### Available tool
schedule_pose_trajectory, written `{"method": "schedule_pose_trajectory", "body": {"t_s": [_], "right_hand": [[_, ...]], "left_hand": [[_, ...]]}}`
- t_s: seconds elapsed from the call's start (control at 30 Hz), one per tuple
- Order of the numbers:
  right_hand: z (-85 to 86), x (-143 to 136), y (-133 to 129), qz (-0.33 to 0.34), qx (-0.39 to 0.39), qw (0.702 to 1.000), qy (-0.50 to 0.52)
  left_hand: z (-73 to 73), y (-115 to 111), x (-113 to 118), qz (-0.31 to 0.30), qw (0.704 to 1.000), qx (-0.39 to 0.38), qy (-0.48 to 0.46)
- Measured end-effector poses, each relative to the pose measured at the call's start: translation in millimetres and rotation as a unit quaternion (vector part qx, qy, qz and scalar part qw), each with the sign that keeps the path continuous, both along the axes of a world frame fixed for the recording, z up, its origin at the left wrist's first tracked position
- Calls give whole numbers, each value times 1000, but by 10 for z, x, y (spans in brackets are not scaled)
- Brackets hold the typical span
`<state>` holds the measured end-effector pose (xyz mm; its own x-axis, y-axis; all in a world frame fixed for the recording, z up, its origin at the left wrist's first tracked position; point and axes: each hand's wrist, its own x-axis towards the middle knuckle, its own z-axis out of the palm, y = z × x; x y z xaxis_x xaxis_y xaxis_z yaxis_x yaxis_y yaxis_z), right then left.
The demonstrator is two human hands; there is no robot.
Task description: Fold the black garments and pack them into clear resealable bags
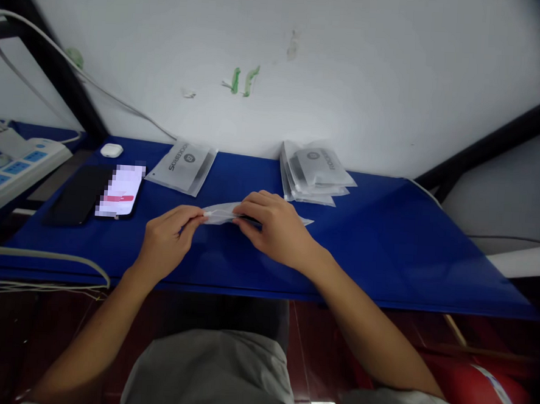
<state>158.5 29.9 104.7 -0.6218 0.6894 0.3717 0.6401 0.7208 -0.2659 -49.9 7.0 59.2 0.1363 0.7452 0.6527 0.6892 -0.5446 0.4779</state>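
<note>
Between my two hands is a frosted plastic zip bag (220, 212), held nearly edge-on just above the blue table. My left hand (170, 235) pinches its left end between thumb and fingers. My right hand (273, 226) grips the bag's upper edge farther right, thumb below and fingers over the top; part of the bag sticks out past that hand. Behind my right hand lies a pile of similar frosted bags (318, 168) with dark printing. Another printed bag (185, 166) lies by itself behind my left hand.
The blue table (413, 247) meets a white wall (351, 67). At left are a lit phone (123, 193), a dark phone-like slab (76, 196), a white earbud case (111, 150) and a power strip (20, 171). Pale cables (42, 254) cross the front left edge.
</note>
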Motion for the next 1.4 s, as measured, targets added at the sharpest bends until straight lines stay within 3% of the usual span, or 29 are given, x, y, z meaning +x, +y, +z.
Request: {"method": "schedule_pose_trajectory", "body": {"t_s": [0.33, 0.7, 1.07, 1.4], "right_hand": [[3, -139, -8, 37, 7, 999, 21], [46, -181, -6, 66, 18, 997, -23], [39, -93, -10, 39, 57, 996, -62], [-34, -71, -7, 22, 49, 998, -37]], "left_hand": [[-8, -4, 63, -43, 998, 2, 37], [-14, -22, 117, -35, 998, -23, 37], [-57, -39, 110, 9, 999, 10, 34], [-99, -18, 94, -20, 999, 16, 33]]}}
